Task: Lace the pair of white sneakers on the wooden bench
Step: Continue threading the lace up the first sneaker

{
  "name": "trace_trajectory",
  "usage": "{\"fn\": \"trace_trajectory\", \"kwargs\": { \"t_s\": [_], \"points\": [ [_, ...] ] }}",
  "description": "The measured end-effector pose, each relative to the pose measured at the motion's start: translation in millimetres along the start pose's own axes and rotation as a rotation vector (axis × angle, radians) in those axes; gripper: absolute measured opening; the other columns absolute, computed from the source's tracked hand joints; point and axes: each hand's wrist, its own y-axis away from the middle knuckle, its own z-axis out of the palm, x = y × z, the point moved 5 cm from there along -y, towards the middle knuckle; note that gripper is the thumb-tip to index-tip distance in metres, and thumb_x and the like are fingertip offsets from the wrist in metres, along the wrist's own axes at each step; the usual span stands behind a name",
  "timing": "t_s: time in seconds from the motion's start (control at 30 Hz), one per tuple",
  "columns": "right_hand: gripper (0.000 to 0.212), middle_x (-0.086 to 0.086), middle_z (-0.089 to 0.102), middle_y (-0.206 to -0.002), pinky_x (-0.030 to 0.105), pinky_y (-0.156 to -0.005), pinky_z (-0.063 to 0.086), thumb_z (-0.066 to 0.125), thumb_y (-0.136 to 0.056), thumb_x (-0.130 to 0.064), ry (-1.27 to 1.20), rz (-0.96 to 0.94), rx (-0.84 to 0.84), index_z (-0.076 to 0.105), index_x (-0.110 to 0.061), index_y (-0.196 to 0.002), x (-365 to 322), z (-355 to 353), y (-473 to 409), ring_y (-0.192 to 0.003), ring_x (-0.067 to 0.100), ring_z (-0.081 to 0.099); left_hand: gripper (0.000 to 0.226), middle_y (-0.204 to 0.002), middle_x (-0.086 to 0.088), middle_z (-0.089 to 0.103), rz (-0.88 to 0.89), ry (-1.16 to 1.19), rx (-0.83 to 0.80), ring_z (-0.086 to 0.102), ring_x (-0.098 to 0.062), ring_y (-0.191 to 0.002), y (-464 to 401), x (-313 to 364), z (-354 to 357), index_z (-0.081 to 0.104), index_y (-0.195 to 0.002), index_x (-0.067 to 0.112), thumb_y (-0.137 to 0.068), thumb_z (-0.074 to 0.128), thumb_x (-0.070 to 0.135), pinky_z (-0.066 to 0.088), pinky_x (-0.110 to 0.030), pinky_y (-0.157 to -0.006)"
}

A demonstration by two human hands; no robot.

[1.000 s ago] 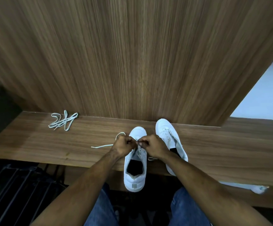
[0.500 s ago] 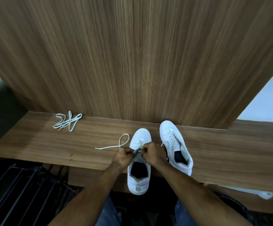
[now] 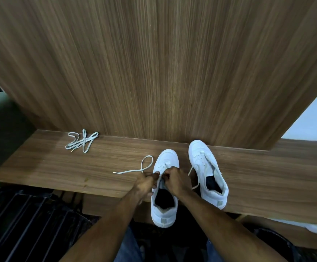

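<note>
Two white sneakers at lower centre of frame: left sneaker overhangs the bench edge, right sneaker just beside it. Left hand and right hand, fingers curled, pinch its lace. Spare lace upper left, well apart.

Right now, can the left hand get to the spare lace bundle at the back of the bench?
Probably yes. The bench between the left hand and the spare lace bundle is bare, but that hand is busy pinching the lace at the near sneaker and must let go first.
</note>
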Motion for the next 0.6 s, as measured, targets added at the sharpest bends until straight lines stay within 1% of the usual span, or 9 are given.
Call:
{"fn": "trace_trajectory", "kwargs": {
  "t_s": [0.07,0.17,0.27,0.3,0.37,0.43,0.47,0.53,0.6],
  "points": [
    [0.024,0.003,0.062,-0.11,0.033,-0.075,0.047,0.05,-0.091,-0.023,0.008,-0.014,0.018,0.071,-0.023,-0.1,0,1,0,-0.104,0.028,0.06,0.02,-0.068,-0.004,0.062,-0.035,0.017,0.007,0.053,-0.014,-0.057,-4,-1,1,0.062,-0.076,0.018,-0.092,0.058,0.03,0.038,-0.02,-0.05],
    [0.023,0.003,0.059,-0.11,0.033,-0.077,0.047,0.052,-0.09,-0.024,0.05,-0.024,0.055,0.07,-0.021,-0.103,0,-1,3,-0.103,0.027,0.06,0.027,-0.062,-0.006,0.052,-0.032,-0.083,-0.003,0.046,-0.013,-0.051,-7,5,3,0.055,-0.066,0.014,-0.092,0.058,0.02,0.035,-0.018,-0.044],
    [0.024,0.002,0.058,-0.112,0.033,-0.083,0.045,0.057,-0.086,-0.03,0.062,-0.044,0.127,0.065,-0.021,-0.107,4,-9,6,-0.108,0.025,0.055,0.032,-0.049,0.0,0.054,0.042,-0.237,0.087,0.05,-0.011,-0.046,-10,20,-2,0.056,-0.057,0.014,-0.089,0.057,0.007,0.038,-0.019,-0.041],
    [0.026,0.002,0.058,-0.112,0.034,-0.084,0.044,0.058,-0.086,-0.034,0.089,-0.064,0.133,0.064,-0.021,-0.107,4,-11,7,-0.109,0.025,0.054,0.032,-0.049,-0.001,0.056,0.055,-0.217,0.1,0.053,-0.01,-0.041,-10,25,-4,0.057,-0.059,0.01,-0.089,0.054,0.003,0.038,-0.017,-0.038],
    [0.031,0.002,0.062,-0.106,0.034,-0.081,0.043,0.054,-0.085,-0.044,0.144,-0.101,0.118,0.065,-0.02,-0.101,4,-13,11,-0.102,0.026,0.059,0.024,-0.058,-0.008,0.061,0.035,-0.059,0.089,0.057,-0.008,-0.037,-13,32,-7,0.056,-0.072,0.003,-0.092,0.044,-0.001,0.034,-0.016,-0.033],
    [0.037,0.002,0.069,-0.095,0.033,-0.074,0.044,0.051,-0.083,-0.054,0.188,-0.125,0.079,0.066,-0.021,-0.091,5,-12,16,-0.09,0.026,0.066,0.019,-0.065,-0.008,0.063,0.028,0.098,0.1,0.063,-0.012,-0.043,-13,43,-14,0.054,-0.085,0.003,-0.095,0.038,0.001,0.036,-0.016,-0.035],
    [0.039,0.001,0.071,-0.092,0.032,-0.072,0.045,0.052,-0.082,-0.056,0.187,-0.116,0.051,0.066,-0.021,-0.089,7,-11,17,-0.087,0.025,0.067,0.019,-0.067,-0.009,0.064,0.056,0.195,0.116,0.065,-0.013,-0.046,-13,52,-21,0.055,-0.087,0.003,-0.095,0.037,0.003,0.041,-0.018,-0.038],
    [0.037,0.001,0.072,-0.093,0.031,-0.073,0.046,0.055,-0.08,-0.056,0.142,-0.072,0.004,0.068,-0.022,-0.089,12,-10,20,-0.091,0.025,0.066,0.022,-0.072,-0.009,0.064,0.122,0.427,0.147,0.068,-0.012,-0.051,-11,76,-35,0.053,-0.083,0.004,-0.097,0.037,0.005,0.051,-0.021,-0.045],
    [0.036,0.003,0.072,-0.092,0.031,-0.072,0.046,0.057,-0.08,-0.053,0.105,-0.041,-0.018,0.067,-0.019,-0.086,14,-12,20,-0.092,0.027,0.065,0.025,-0.072,-0.006,0.068,0.171,0.665,0.145,0.069,-0.01,-0.056,-7,99,-54,0.053,-0.082,0.006,-0.099,0.035,0.008,0.055,-0.02,-0.049]
  ]
}}
